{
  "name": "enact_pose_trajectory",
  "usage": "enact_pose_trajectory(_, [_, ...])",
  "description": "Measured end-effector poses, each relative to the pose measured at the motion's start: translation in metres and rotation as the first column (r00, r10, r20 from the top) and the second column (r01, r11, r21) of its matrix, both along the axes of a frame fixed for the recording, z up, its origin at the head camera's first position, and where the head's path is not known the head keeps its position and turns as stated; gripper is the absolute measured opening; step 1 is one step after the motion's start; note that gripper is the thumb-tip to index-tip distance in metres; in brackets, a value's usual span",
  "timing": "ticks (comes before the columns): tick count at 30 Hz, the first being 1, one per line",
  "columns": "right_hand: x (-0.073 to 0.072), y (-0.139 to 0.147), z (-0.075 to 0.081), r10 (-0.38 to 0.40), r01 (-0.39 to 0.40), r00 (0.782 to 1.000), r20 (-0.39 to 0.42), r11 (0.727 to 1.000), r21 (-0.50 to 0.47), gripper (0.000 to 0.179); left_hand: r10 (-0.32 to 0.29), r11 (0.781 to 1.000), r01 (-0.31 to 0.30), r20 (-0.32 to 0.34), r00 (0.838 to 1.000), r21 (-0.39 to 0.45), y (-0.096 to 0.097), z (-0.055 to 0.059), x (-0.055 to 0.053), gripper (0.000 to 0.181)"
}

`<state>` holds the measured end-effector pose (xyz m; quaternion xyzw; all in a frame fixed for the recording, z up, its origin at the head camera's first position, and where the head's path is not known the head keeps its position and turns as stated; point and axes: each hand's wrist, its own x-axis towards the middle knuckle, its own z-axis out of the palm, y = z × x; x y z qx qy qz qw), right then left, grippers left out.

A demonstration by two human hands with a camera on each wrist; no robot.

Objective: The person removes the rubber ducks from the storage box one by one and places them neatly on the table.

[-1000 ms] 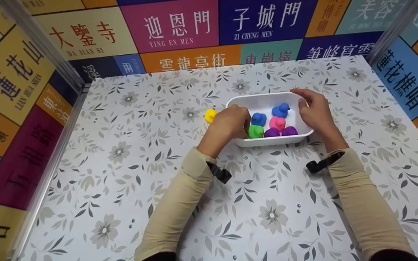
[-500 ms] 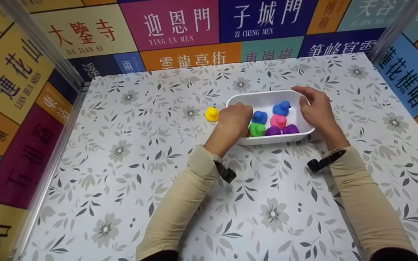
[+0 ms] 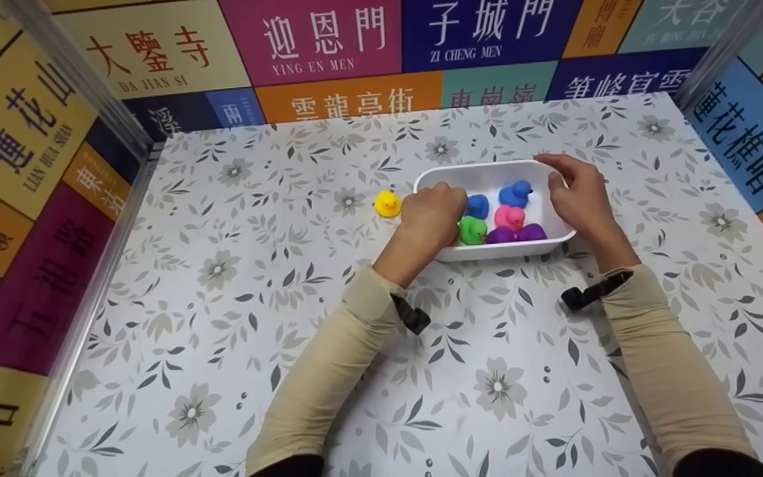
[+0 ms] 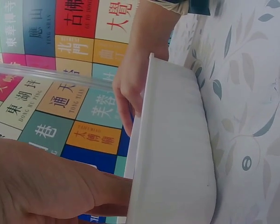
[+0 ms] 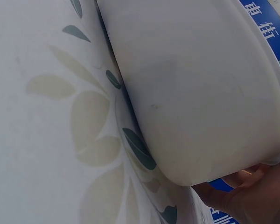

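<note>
A white plastic tub (image 3: 494,252) stands on the table with several small rubber ducks inside. In the head view I see a green duck (image 3: 472,230), a pink duck (image 3: 509,217), a blue duck (image 3: 516,193), another blue duck (image 3: 477,207) and a purple duck (image 3: 531,232). My left hand (image 3: 433,213) reaches over the tub's left end with its fingers bent down inside; I cannot tell what they hold. With my right hand (image 3: 580,199) I grip the right end of the rim, thumb on the inner side. A yellow duck (image 3: 387,204) sits outside, left of the tub.
The flower-patterned tabletop (image 3: 222,344) spreads around the tub. Coloured panels with lettering rise at the back (image 3: 328,46) and along the left (image 3: 17,265) and right sides. Each wrist wears a black band.
My left hand has shifted right and slightly farther into the tub, exposing the whole yellow duck and covering part of one blue duck. My right hand stays on the rim.
</note>
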<state>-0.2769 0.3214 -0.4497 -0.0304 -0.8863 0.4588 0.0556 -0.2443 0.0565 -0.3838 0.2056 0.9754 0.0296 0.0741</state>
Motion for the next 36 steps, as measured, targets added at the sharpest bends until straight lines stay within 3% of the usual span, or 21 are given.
enact_pose_trajectory(10, [-0.002, 0.001, 0.001, 0.01, -0.01, 1.0, -0.03, 1.0, -0.012, 0.045, -0.012, 0.983, 0.01, 0.009, 1.0, 0.183, -0.007, -0.005, -0.002, 0.015])
enact_pose_trajectory(16, [-0.003, 0.001, -0.001, 0.008, -0.008, 0.999, -0.031, 1.0, -0.022, 0.044, -0.016, 0.963, 0.023, -0.028, 0.999, 0.27, -0.012, -0.011, -0.001, 0.014])
enact_pose_trajectory(25, [-0.002, 0.001, 0.002, -0.001, 0.001, 1.0, 0.005, 1.0, -0.015, 0.046, -0.031, 0.892, 0.061, -0.074, 0.997, 0.448, -0.02, -0.021, -0.001, 0.014])
enact_pose_trajectory(36, [-0.001, 0.001, 0.0, 0.0, 0.0, 1.0, 0.01, 1.0, -0.026, 0.045, -0.101, 0.82, 0.125, -0.073, 0.992, 0.559, -0.033, -0.016, -0.003, 0.027])
